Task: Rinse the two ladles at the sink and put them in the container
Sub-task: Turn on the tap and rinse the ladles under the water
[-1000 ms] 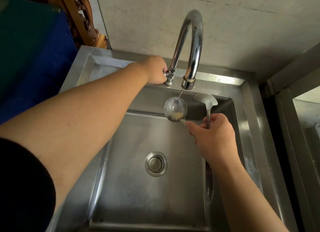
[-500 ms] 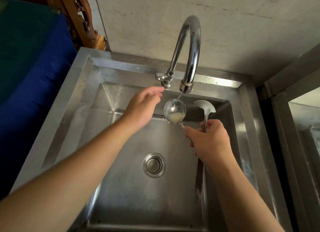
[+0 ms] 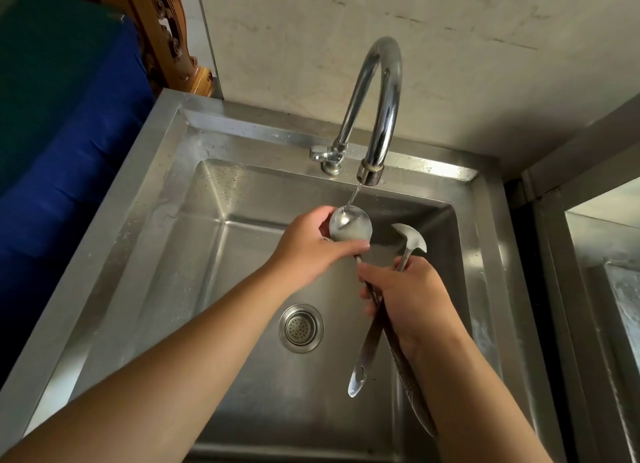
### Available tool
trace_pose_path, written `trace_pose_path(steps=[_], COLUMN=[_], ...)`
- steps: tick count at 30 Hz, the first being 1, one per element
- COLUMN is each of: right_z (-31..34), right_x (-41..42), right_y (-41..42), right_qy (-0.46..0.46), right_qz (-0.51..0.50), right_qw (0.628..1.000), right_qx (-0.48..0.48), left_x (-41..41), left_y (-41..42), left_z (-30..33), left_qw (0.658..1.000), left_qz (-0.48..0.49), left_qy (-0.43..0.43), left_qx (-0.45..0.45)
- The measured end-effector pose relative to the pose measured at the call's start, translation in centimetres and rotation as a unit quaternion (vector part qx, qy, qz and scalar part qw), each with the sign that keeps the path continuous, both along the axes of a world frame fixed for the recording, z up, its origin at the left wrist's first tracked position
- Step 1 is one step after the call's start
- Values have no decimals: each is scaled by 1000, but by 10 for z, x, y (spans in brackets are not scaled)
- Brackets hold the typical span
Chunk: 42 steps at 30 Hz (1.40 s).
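Note:
Two steel ladles are held over the steel sink [image 3: 214, 241]. My right hand [image 3: 412, 300] grips both handles together. The left ladle [image 3: 350, 225] has its bowl face up under a thin stream from the tap [image 3: 377, 116], with cloudy water in it. My left hand [image 3: 311, 251] cups that bowl, thumb across its near rim. The second ladle [image 3: 410, 237] sticks up to the right, its bowl turned away. The two handles cross below my right hand and hang over the basin.
The drain strainer [image 3: 301, 327] sits in the basin's middle. The tap lever [image 3: 320, 153] is at the back rim. A blue cloth [image 3: 69, 144] and carved wood [image 3: 166, 36] lie to the left. A second steel basin [image 3: 609, 289] adjoins on the right.
My left hand left the tap lever and came down onto the bowl of the left ladle. Water runs from the spout into that bowl. The right hand kept both handles.

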State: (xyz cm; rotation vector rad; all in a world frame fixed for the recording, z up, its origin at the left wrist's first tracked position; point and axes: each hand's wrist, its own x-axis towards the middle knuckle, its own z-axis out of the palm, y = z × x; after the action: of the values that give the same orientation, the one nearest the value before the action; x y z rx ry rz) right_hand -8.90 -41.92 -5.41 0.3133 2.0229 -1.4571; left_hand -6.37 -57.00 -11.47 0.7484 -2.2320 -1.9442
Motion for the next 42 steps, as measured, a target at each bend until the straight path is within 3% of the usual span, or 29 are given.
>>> trace_pose_path(steps=[5,10,17,23,26,29,32,36,39,42], right_z=[-3,-5,-5,-4,-5,-5,-3,0,-1,-1], right_x=[5,6,2,0,0,0,-1,2,6,8], right_y=[0,-5,-10,-12,-11,-11,-11,-10,-10,-11], right_qy=[13,30,-4,-31,-58,-77,-79,-81,-72,-49], right_qz=[-3,-15,-42,-51,-56,-54,-51,-47,-38,-39], right_qw=[1000,999,999,998,996,995,995,995,997,998], right_qx=[27,26,-6,-20,-32,-38,-37,-16,5,10], left_x=[-13,-22,-22,-7,0,2,1,-5,-13,-18], left_y=[2,1,-9,-21,-23,-22,-20,-13,-9,-8], left_z=[-3,-1,5,1,-2,-6,-9,-10,-11,-11], left_qw=[994,988,983,995,999,997,997,1000,996,990], left_qz=[39,76,42,0,-29,-34,-27,-2,30,54], left_qy=[-34,-3,8,-23,-38,-26,-6,-20,-45,-18], left_qx=[-93,-137,-178,-97,-12,59,71,21,-73,-130])
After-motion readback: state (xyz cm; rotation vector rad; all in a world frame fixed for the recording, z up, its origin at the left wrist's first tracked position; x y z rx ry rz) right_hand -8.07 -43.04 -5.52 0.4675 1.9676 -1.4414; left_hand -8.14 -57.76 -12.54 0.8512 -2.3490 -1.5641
